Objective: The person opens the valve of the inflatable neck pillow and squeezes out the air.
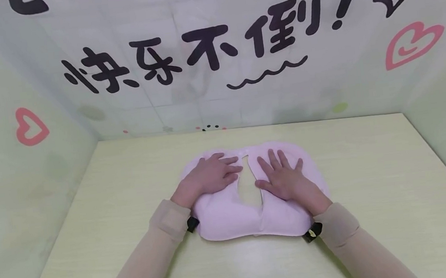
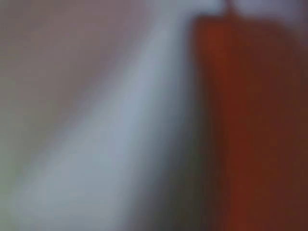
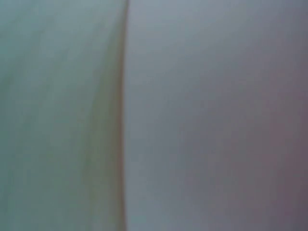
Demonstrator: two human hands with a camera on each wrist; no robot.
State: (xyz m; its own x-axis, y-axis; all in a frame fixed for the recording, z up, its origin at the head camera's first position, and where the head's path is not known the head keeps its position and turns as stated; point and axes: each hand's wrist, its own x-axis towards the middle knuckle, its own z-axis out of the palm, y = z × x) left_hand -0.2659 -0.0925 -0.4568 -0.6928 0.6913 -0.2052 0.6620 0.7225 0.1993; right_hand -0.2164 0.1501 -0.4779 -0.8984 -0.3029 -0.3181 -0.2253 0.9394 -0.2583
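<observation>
- Nearest the bottom of the head view, our two forearms in beige sleeves (image 1: 146,267) enter from the lower left and lower right; a dark strap end shows at each wrist.
- Lower centre: the pink pillow (image 1: 232,222), a soft U-shaped piece, lies flat on the counter (image 1: 380,213). Its closed curve faces us; its two lobes point toward the top of the frame, with a narrow gap between them where the counter shows through.
- Left hand (image 1: 210,176): palm down on the left lobe, fingers straight and slightly spread, tips pointing toward the gap. Grip apart, pressing; nothing curled round the fabric.
- Right hand (image 1: 283,178): palm down on the right lobe, fingers straight and fanned toward the upper part of the frame. Grip likewise apart, resting flat on the pillow.
- Step in hand, as we judge it: flattening or smoothing the pillow under both palms, lobes drawn near each other at the centre.
- Next move, as we judge it: keep even pressure on both lobes so neither springs back; any fold or lift would call for the fingers to close on an edge, which they have not yet done.
- Wrist views: both too blurred to read. Left shows only a pale band and a reddish mass; right shows pale grey-green surfaces.
- Farthest, upper half of frame: backdrop (image 1: 217,89) with black lettering, a wavy line and pink hearts (image 1: 410,46), closing the counter on three sides.
</observation>
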